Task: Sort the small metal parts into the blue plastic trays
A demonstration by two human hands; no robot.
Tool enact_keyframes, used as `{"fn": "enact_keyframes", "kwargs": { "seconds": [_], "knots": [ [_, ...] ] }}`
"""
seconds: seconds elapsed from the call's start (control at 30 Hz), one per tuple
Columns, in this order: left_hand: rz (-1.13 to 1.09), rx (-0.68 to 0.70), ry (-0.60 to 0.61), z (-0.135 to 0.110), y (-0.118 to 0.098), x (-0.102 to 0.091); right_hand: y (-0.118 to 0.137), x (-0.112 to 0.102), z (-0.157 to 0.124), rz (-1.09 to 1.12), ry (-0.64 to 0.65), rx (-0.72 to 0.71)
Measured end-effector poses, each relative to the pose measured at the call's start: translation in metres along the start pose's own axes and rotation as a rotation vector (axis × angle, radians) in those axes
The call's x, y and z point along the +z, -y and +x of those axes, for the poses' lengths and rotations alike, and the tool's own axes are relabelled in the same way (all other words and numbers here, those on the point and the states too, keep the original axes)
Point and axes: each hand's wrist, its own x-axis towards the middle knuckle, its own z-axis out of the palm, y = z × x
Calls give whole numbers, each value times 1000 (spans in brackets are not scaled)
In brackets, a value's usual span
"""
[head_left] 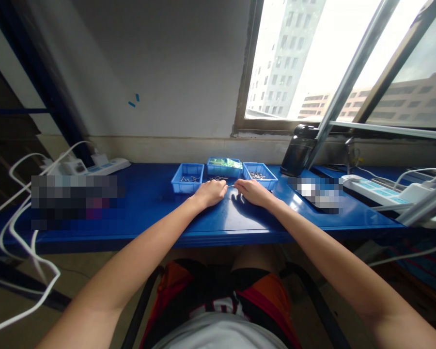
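Note:
My left hand (211,192) rests on the blue table (148,203) with its fingers curled together in a pinch; what they hold is too small to make out. My right hand (251,190) lies close beside it, fingers also curled and pinched toward the left hand. A thin metal pin (231,185) seems to lie between the fingertips. Just beyond the hands stand three small blue trays: the left tray (187,178) with small metal parts, the middle tray (224,167) with green pieces, the right tray (260,175) with dark metal parts.
A black container (298,150) stands at the right by the window sill. White power strips lie at the left (101,167) and right (376,190), with white cables (14,228) hanging over the table's left edge. A wall rises behind the table.

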Motion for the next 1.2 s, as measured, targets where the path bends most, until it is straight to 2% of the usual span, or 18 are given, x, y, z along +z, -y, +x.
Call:
{"fn": "enact_keyframes", "kwargs": {
  "seconds": [0.4, 0.73, 1.03, 1.2],
  "knots": [
    [-119, 151, -160, 1, 0, -1, 5, -2, -1, 96, -11, -100],
    [-162, 234, -209, -1, -2, -5, 7, -3, -1, 85, 18, -162],
    [-62, 106, -103, -4, -6, -9, 3, 1, -1, -10, -41, -42],
    [-29, 71, -76, -2, -4, -7, 4, 1, -1, 19, -34, -64]
  ]
}}
